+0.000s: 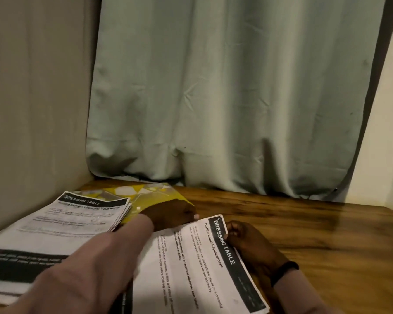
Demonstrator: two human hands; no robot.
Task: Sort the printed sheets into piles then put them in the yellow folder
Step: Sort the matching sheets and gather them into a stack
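currently both hands grasp one printed sheet (197,264) on the wooden table (315,234): left hand (168,215) at its far edge, right hand (247,243) pinching its header side. yellow folder (159,196) lies just behind, beside a sheet pile (77,216).

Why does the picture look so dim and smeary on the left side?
Head view: warm, low room light; the left sleeve is motion-blurred, and the pile of sheets beside it reads soft. The sheet titled "Bottle Label Replacement" is sharp. A dark shadow falls on the curtain, and the wide lens bows the edges.
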